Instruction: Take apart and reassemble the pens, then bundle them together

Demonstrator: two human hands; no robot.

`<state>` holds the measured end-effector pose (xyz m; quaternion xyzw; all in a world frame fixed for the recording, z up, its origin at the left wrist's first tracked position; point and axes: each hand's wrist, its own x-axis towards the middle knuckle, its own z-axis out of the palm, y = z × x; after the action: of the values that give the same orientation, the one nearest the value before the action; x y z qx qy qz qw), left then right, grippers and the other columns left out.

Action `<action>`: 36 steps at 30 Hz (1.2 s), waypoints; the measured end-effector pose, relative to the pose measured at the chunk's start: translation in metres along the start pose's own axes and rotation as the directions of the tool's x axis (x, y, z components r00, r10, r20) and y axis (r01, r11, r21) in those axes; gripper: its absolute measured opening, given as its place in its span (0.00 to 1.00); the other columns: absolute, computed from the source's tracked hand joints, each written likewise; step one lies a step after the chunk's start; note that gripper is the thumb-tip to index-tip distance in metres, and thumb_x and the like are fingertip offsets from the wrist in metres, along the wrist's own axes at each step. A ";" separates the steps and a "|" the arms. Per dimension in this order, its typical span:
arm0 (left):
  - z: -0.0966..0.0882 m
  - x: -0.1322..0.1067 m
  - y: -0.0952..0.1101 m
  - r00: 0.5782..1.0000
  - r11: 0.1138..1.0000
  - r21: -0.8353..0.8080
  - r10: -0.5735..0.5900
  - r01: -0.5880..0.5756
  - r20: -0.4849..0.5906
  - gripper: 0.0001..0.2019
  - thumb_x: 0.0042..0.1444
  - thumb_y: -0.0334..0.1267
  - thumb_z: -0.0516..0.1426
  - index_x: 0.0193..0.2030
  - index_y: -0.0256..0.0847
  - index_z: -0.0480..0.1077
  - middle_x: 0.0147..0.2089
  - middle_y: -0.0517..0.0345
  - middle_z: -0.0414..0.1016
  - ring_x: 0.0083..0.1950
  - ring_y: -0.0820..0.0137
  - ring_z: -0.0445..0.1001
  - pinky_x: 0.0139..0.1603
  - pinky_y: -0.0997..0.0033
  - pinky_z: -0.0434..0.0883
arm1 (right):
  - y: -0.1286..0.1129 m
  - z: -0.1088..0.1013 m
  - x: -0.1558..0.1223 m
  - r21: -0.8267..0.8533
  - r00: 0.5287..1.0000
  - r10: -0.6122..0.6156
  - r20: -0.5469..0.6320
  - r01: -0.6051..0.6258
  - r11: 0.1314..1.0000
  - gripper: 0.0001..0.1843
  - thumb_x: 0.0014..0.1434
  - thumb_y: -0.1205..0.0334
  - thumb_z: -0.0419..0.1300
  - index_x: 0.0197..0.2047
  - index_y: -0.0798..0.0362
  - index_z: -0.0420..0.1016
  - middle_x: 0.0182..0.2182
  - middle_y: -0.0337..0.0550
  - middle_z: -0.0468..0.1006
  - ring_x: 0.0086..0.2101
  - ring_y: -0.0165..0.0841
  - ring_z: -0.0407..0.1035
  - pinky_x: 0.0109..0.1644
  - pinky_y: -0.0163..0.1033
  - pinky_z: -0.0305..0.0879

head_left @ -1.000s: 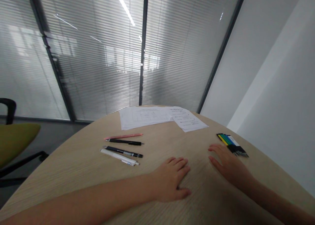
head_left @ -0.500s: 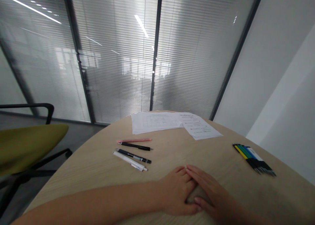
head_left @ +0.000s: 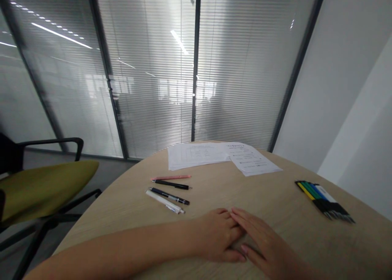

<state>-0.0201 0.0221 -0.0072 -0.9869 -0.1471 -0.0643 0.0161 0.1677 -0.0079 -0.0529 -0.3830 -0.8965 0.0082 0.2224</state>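
Observation:
My left hand (head_left: 221, 235) lies palm down on the table, its fingers extended and its thumb apart. From the right, my right hand (head_left: 263, 243) meets it, the fingertips of the two hands touching or overlapping. Its fingers are stretched out, with a gap between them and the thumb. Neither hand appears to hold anything. Beyond my left hand lie a white pen (head_left: 165, 201), a dark pen with a grey section (head_left: 170, 196), a black pen (head_left: 171, 184) and a pink pen (head_left: 171, 177), roughly side by side.
Several pens with coloured barrels and black grips (head_left: 324, 200) lie grouped at the table's right. Printed papers (head_left: 199, 155) lie along the far edge of the rounded wooden table (head_left: 214, 190). A chair with a green seat (head_left: 52, 190) stands at left; glass partitions with blinds (head_left: 153, 88) stand behind.
The view has shifted slightly, showing more of the chair at left. My hands stay together on the table, the right thumb a little closer to the left one; the pens and papers lie as before.

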 end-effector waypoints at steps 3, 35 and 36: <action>-0.014 -0.001 -0.004 0.996 0.999 -0.002 0.045 -0.045 0.072 0.22 0.52 0.45 0.51 0.49 0.31 0.61 0.48 0.44 0.67 0.50 0.62 0.64 0.52 0.66 0.59 | -0.001 -0.001 0.002 -0.002 1.000 -0.017 0.015 0.017 1.000 0.30 0.53 0.63 0.50 0.59 0.54 0.49 0.55 0.48 0.57 0.53 0.37 0.53 0.54 0.43 0.55; -0.068 -0.045 -0.120 0.748 0.801 0.181 -0.597 0.570 0.288 0.13 0.38 0.31 0.56 0.35 0.37 0.71 0.34 0.53 0.74 0.32 0.67 0.69 0.28 0.74 0.62 | -0.008 -0.012 0.003 -0.034 0.987 0.060 0.148 -0.056 0.998 0.20 0.57 0.58 0.47 0.52 0.49 0.62 0.55 0.42 0.59 0.53 0.35 0.53 0.55 0.44 0.52; -0.066 -0.045 -0.120 0.745 0.801 0.188 -0.598 0.569 0.295 0.13 0.38 0.30 0.56 0.34 0.37 0.71 0.33 0.52 0.74 0.31 0.66 0.69 0.28 0.74 0.62 | -0.008 -0.012 0.003 -0.035 0.987 0.062 0.147 -0.057 0.998 0.20 0.57 0.58 0.47 0.52 0.49 0.62 0.55 0.42 0.59 0.53 0.35 0.54 0.55 0.44 0.52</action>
<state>-0.1055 0.1204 0.0541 -0.8853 -0.4514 0.1114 0.0120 0.1648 -0.0136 -0.0393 -0.4111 -0.8988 0.0297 0.1490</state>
